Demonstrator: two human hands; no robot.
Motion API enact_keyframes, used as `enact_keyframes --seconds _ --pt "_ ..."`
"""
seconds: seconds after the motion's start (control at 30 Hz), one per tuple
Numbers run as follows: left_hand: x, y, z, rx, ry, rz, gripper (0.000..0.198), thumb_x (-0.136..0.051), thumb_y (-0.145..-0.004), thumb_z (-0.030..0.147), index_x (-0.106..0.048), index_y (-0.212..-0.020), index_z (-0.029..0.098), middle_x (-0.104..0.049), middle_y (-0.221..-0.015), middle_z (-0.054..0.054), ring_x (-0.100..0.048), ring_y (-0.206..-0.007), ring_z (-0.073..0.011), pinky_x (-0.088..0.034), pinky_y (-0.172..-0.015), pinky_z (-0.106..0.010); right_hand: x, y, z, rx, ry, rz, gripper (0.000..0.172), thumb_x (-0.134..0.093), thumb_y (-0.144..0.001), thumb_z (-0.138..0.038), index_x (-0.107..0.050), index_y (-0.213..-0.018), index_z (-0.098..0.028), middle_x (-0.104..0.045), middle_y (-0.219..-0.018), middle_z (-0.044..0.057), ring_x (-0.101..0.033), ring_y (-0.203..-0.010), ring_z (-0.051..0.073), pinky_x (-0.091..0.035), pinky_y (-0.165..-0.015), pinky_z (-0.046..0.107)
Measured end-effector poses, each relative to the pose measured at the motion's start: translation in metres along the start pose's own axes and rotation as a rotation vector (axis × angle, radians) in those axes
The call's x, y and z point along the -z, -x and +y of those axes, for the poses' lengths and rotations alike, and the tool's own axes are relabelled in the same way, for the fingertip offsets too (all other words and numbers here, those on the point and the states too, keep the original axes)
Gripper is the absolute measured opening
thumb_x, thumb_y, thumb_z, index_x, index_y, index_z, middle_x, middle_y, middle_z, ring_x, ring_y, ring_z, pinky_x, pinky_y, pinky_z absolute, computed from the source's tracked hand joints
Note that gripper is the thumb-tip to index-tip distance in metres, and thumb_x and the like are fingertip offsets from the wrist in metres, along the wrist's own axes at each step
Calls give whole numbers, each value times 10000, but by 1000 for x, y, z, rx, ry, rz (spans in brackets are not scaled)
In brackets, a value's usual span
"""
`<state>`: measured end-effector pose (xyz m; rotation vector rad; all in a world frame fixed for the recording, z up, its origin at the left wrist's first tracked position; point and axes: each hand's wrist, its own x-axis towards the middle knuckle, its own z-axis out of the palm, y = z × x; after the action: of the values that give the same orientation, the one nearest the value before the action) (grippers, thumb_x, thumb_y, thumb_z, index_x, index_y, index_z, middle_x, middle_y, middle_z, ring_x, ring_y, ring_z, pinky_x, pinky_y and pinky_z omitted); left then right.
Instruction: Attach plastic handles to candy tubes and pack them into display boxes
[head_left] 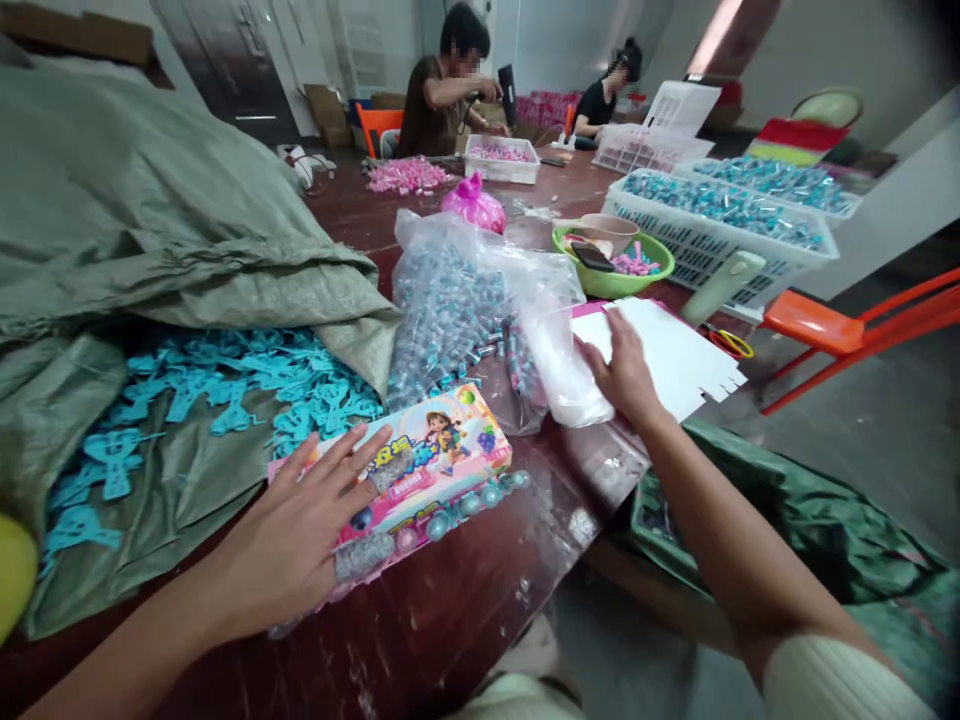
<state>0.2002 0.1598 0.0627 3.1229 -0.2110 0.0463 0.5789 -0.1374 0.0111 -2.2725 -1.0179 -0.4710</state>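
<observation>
My left hand (pixel 300 530) lies with its fingers spread on a colourful printed box (pixel 450 430) that shows a cartoon girl and fruit. Grey wrapping covers parts of its fingers. Along the box's near side runs a row of blue and pink round pieces (pixel 469 503). My right hand (pixel 628 375), thumb and fingers apart, is at the left edge of some white card sheets (pixel 667 350). Just left of it lies a folded clear plastic sleeve (pixel 562 370); whether the hand touches it I cannot tell. Behind the box slumps a clear bag (pixel 450 300) of small blue-and-silver pieces.
A green woven sack (pixel 150 200) spills flat blue plastic pieces (pixel 225 375) at left. Further back are a green bowl (pixel 615 280) with a phone, white baskets (pixel 720 235), and a pink bag (pixel 474 205). Yellow-handled scissors (pixel 729 343) lie right. Two people sit beyond.
</observation>
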Motion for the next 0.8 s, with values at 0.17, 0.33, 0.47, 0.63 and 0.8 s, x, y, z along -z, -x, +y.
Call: enact_keyframes --seconds 0.17,0.33,0.47,0.63,0.8 --pt "3 -1 1 -1 -2 31 338 -566 -911 437 -682 -1203 315 -416 -1612 -48 -274 -1536 -338 -189 -1231 -581 -17 11 60 -90 69 -71 420 -589 -970 -473 -619 -1238 -152 -558 -1425 209 -516 -1329 315 -405 -1099 551" --pt "4 -3 7 44 -27 -1 329 -536 -925 368 -698 -1204 303 -347 -1647 -39 -231 -1553 -331 -181 -1233 -584 -54 47 26 -118 31 -225 291 -582 -982 -324 -668 -1158 -109 -642 -1312 204 -571 -1253 302 -415 -1100 505" --pt "3 -2 7 77 -3 -71 468 -477 -947 311 -588 -1401 308 -281 -1669 -54 -216 -1559 -319 -192 -1226 -620 -54 47 13 -225 -32 -224 254 -589 -999 -378 -677 -1103 -164 -682 -1181 94 -642 -1090 219 -509 -992 456" --pt "24 -5 4 121 179 -21 502 -421 -985 322 -518 -1475 270 -420 -1603 -84 -369 -1500 -293 -298 -1216 -542 3 17 -9 -269 -244 -61 369 -530 -992 -508 -660 -1017 -163 -717 -1033 93 -674 -946 221 -541 -901 439" --pt "82 -28 17 265 430 251 666 -622 -880 479 -508 -1471 196 -506 -1538 -146 -476 -1422 -342 -420 -1152 -468 130 -3 -56 -95 -562 50 433 -360 -1007 -574 -513 -1288 -282 -690 -1287 112 -705 -990 259 -550 -870 473"
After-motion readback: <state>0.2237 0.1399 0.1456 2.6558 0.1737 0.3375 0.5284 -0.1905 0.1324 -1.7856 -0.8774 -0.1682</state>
